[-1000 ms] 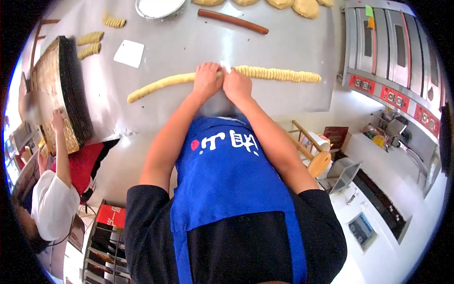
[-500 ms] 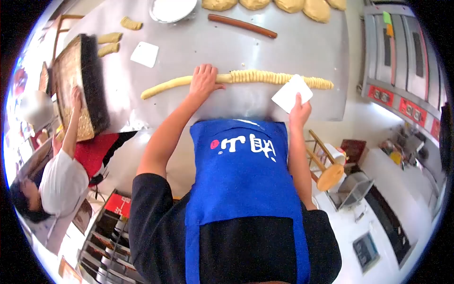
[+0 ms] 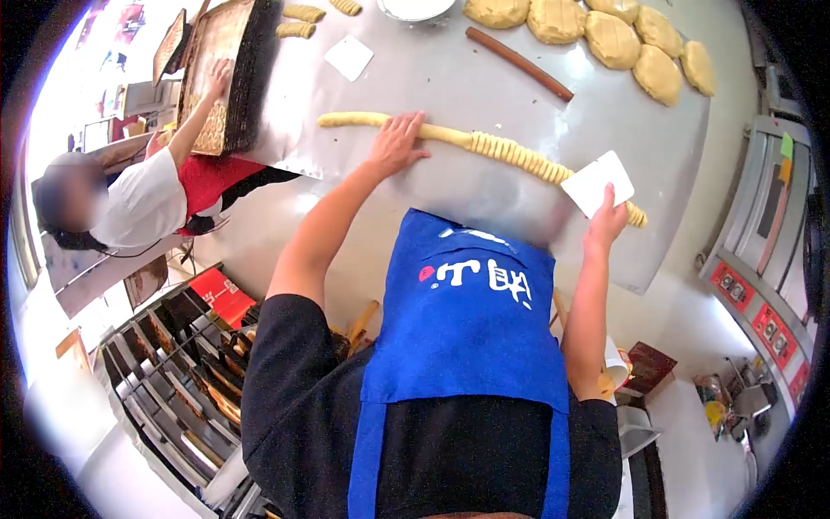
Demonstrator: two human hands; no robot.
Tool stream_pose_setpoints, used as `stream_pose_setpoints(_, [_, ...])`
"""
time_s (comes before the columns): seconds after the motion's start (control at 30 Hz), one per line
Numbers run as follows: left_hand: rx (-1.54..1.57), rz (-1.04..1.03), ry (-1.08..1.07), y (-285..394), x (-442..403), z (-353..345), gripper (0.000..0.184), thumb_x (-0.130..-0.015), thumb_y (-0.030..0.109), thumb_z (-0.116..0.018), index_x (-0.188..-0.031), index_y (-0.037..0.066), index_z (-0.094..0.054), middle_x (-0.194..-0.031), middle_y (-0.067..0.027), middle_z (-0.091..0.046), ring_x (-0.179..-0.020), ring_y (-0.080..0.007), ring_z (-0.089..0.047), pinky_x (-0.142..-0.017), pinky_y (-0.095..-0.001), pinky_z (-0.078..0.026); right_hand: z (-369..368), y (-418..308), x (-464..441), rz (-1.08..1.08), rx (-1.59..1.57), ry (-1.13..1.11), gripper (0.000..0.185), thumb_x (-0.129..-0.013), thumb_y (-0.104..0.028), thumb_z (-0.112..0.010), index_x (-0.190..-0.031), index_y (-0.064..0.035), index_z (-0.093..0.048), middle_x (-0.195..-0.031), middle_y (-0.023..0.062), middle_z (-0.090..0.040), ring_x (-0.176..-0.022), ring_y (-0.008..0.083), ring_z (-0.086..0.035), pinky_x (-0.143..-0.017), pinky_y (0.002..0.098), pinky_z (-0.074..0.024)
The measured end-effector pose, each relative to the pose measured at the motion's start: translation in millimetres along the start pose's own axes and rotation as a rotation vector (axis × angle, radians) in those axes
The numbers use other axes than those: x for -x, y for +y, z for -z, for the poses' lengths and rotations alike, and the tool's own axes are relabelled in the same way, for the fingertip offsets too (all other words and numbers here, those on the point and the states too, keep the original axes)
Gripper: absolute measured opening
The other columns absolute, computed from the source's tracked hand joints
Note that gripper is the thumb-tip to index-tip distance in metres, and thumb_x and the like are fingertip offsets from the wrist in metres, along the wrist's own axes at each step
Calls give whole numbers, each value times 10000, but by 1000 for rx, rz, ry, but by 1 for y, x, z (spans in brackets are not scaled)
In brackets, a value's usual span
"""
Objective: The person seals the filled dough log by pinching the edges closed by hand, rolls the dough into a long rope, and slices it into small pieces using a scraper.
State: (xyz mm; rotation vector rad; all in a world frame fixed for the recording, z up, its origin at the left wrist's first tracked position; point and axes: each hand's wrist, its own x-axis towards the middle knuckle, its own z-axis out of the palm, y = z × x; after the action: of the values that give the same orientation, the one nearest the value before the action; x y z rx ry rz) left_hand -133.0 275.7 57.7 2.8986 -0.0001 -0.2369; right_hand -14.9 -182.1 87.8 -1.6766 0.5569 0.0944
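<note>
A long yellow dough rope (image 3: 445, 133) lies across the metal table. Its left stretch is smooth, while closely spaced cuts mark the part to the right. My left hand (image 3: 399, 145) rests over the smooth stretch, fingers laid across it and thumb held apart. In my right hand (image 3: 609, 216) is a white dough scraper (image 3: 596, 183), gripped at its near edge. The scraper hides part of the cut stretch, and a short ridged end shows beyond it. I cannot tell whether its edge touches the dough.
Several dough lumps (image 3: 612, 40) and a brown rolling pin (image 3: 519, 63) lie at the back. A second white scraper (image 3: 349, 58), small ridged dough pieces (image 3: 296, 29) and a bowl (image 3: 417, 9) are further left. Another person (image 3: 143, 199) reaches into a woven tray (image 3: 197, 91).
My view has turned, so the table appears slanted and more dough lumps show. The scraper now covers more of the rope near its right end. My left hand stays on the rope.
</note>
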Motion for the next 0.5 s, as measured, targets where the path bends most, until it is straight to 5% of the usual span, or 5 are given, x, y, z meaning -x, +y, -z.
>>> stream_pose_setpoints(0.07, [62, 6, -38, -25, -1, 10, 963, -903, 658, -707, -1596, 56, -417, -1590, -171, -495, -1540, -340, -386, -1296, -551, -234, 1, -33, 4, -24, 14, -6, 386, -1065, -310, -642, -1249, 24, -704, -1065, 85, -755, -844, 158, -723, -586, 327, -548])
stream_pose_setpoints(0.2, [-128, 92, 133, -83, 3, 20, 1053, -849, 753, -707, -1594, 63, -426, -1618, -179, -470, -1558, -361, -356, -1300, -569, -214, 6, -31, 11, 24, -9, 136, 390, -1061, -328, -646, -1269, -3, -706, -1058, 70, -756, -815, 160, -721, -557, 319, -519])
stream_pose_setpoints(0.3, [-211, 37, 121, -111, 25, 15, 930, -915, 680, -686, -1588, 83, -451, -1657, -191, -428, -1567, -408, -327, -1297, -586, -201, 0, -19, 35, 10, -18, 189, 411, -1056, -336, -655, -1305, -10, -686, -1103, 79, -761, -852, 171, -742, -545, 325, -517])
stream_pose_setpoints(0.5, [25, 30, 156, -107, 81, 1, 795, -944, 503, -736, -1569, 96, -460, -1624, -179, -454, -1546, -365, -368, -1297, -557, -218, -67, 49, 110, -117, -56, 229, 433, -1052, -298, -662, -1358, 9, -650, -1132, 108, -747, -848, 208, -749, -521, 362, -583])
